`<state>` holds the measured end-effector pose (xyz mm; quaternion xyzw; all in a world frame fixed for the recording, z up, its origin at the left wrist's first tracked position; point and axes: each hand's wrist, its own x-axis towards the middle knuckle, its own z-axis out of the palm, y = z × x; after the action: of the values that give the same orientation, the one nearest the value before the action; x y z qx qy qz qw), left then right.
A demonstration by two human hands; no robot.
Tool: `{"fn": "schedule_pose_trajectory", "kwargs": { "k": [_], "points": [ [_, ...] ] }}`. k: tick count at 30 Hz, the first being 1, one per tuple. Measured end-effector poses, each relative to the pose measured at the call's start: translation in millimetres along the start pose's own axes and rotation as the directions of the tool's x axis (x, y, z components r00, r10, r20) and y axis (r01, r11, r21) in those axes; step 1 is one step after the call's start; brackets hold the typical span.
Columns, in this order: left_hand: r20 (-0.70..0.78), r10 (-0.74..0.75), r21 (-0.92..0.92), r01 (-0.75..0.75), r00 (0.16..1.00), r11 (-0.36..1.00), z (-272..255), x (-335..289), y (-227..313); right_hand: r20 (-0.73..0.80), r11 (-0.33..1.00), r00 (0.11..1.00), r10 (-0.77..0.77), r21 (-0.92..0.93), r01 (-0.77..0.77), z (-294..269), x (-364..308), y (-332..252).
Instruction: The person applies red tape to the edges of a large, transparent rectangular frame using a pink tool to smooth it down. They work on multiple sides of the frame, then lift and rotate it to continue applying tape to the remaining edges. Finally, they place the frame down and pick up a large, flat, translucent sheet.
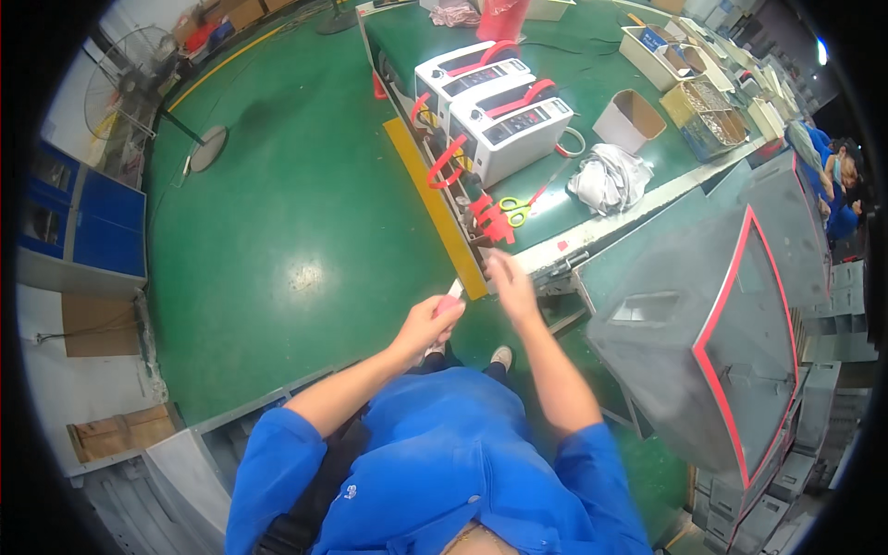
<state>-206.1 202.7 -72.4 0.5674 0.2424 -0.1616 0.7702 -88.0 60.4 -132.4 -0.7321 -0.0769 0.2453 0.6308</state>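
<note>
A small pink-handled tool (450, 298) is gripped in the closed left hand (427, 324), held over the green floor (305, 231) just short of the table (592, 83) corner. The right hand (509, 285) is stretched open toward the table edge, just below the red tape strips (492, 222) hanging there. Wide open floor is left to the left; a grey panel (712, 324) crowds the right side.
</note>
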Motion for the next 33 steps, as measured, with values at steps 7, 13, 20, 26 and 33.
{"fn": "schedule_pose_trajectory", "kwargs": {
  "k": [7,13,20,26,33],
  "points": [
    [-0.196,-0.128,0.089,0.148,0.972,0.985,-55,-25,-41,-0.583,0.77,0.757,-0.295,-0.614,-0.173,-35,158,24],
    [-0.238,-0.149,0.082,0.173,0.96,0.982,-74,-29,-50,-0.696,0.732,0.718,0.014,-0.483,-0.482,-58,205,20],
    [-0.17,-0.082,0.2,0.115,0.982,0.973,-65,0,-57,-0.599,0.938,0.752,-0.274,-0.339,0.072,-54,101,44],
    [0.046,0.139,0.356,-0.147,0.989,0.923,23,20,-25,-0.375,0.995,0.925,0.06,-0.052,-0.086,-47,-176,87],
    [0.496,0.352,0.367,-0.559,0.794,0.743,183,-15,0,-0.953,0.901,0.262,0.155,0.027,-0.433,-137,-419,258]
  ]
}}
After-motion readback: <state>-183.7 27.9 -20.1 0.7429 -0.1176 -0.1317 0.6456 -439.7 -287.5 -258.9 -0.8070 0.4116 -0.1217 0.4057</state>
